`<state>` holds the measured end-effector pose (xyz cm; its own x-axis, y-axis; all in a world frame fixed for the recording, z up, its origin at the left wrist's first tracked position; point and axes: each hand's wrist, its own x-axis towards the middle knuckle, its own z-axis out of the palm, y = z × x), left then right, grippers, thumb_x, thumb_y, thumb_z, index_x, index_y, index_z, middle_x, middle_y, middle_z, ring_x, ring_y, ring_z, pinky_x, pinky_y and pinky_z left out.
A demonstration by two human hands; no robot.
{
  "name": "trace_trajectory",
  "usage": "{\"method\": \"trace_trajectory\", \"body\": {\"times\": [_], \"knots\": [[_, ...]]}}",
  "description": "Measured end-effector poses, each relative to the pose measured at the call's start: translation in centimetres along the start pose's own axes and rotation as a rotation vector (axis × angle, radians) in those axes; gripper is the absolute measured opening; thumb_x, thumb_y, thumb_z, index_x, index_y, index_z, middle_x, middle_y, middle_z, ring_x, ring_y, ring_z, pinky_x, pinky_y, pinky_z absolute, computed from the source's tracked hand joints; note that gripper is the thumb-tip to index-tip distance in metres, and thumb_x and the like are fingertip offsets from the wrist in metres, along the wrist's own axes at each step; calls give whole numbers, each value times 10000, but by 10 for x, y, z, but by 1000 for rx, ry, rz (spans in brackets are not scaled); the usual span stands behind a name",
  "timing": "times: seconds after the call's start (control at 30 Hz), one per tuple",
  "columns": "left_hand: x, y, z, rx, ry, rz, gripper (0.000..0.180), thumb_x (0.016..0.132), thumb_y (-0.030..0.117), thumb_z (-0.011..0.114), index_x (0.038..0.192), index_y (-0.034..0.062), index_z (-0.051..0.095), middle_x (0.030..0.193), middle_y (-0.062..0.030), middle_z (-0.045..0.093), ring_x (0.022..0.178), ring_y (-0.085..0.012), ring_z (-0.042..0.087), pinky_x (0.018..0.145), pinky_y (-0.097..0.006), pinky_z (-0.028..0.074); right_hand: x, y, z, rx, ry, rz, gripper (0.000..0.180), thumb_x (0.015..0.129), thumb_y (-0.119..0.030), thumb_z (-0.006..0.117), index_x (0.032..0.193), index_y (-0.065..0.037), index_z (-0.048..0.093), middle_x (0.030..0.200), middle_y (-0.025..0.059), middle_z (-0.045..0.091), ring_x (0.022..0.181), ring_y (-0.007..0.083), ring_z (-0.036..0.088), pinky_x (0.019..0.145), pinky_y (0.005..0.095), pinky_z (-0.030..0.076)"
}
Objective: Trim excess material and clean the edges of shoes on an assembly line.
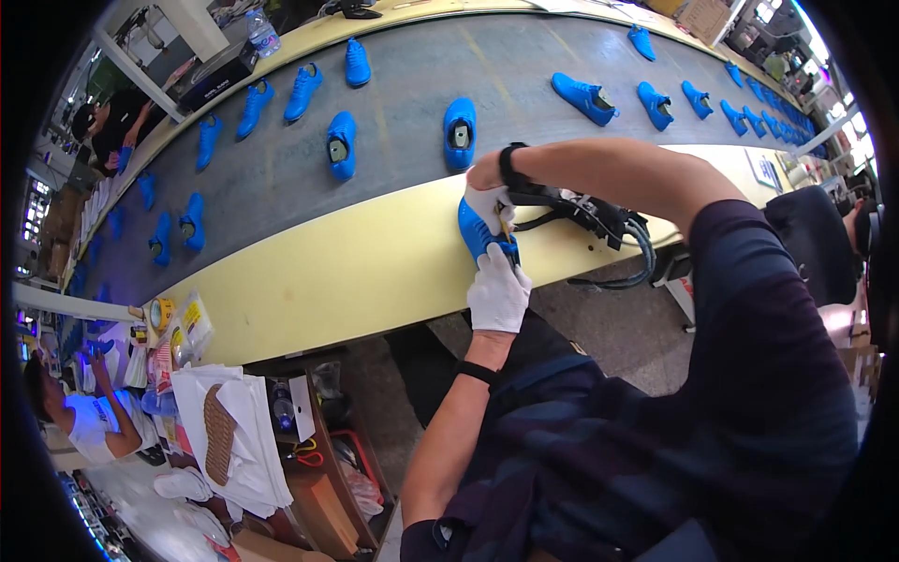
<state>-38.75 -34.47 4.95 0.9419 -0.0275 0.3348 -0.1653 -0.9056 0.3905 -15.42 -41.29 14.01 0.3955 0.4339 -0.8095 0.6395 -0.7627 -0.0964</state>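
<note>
A blue shoe [472, 230] is between my two gloved hands at the far side of the pale yellow bench [328, 272]. My left hand [498, 292], in a white glove, grips its near end from below, fingers closed. From above, my right hand [489, 200], also white-gloved, is closed around a thin yellowish tool [507, 223] that points down at the shoe's opening. The tool's exact kind is too small to make out. Parts of the shoe are hidden behind the gloves.
A grey conveyor belt [403, 112] carrying several blue shoes runs beyond the bench. Dark equipment with hoses [599, 220] sits right of my hands. At lower left are a tape roll [161, 314], white sheets with a brown sole [221, 431], and a co-worker [94, 412].
</note>
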Motion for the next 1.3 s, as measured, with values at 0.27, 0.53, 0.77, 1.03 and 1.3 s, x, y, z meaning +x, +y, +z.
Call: {"method": "trace_trajectory", "body": {"times": [0.27, 0.53, 0.77, 1.03, 1.3], "knots": [[16, 8, 16, -189, -64, 133, 531, 921, 264, 693, 1333, -32, 534, 992, -186, 627, 726, -359, 714, 596, -463, 597, -87, -11, 19, 58, -139, -41, 395, 838, -478, 824, 789, -87, 809, 681, 24, 665, 606, 192, 588, 573, 341, 476], [15, 2, 16, -210, -104, 287, 396, 925, 246, 721, 1216, 9, 595, 1065, -170, 629, 875, -374, 705, 701, -468, 610, -135, -50, 84, 58, 319, -48, 238, 837, -189, 738, 1015, -42, 799, 935, 200, 786, 896, 415, 775, 730, 487, 608], [34, 14, -14, -121, -171, 318, 417, 899, 231, 747, 1235, 42, 586, 1041, -125, 613, 849, -325, 693, 693, -434, 604, -182, -62, 90, 78, 377, 80, 300, 828, -126, 767, 1081, 32, 730, 908, 204, 788, 864, 397, 793, 711, 480, 623], [35, -23, 24, -170, -118, 508, 623, 888, 180, 750, 1410, -32, 486, 1017, -171, 615, 834, -340, 692, 684, -443, 576, -191, -75, 101, 86, 593, 75, 294, 788, -129, 766, 1032, 29, 720, 817, 217, 767, 782, 387, 787, 655, 480, 611], [70, -42, -23, -240, -378, 315, 548, 992, 165, 670, 1487, 50, 466, 1262, -269, 651, 1033, -474, 697, 903, -519, 576, -232, 101, 117, 467, 1209, 76, 315, 985, -319, 681, 1061, -33, 789, 1000, 196, 773, 919, 345, 742, 845, 422, 578]]}}
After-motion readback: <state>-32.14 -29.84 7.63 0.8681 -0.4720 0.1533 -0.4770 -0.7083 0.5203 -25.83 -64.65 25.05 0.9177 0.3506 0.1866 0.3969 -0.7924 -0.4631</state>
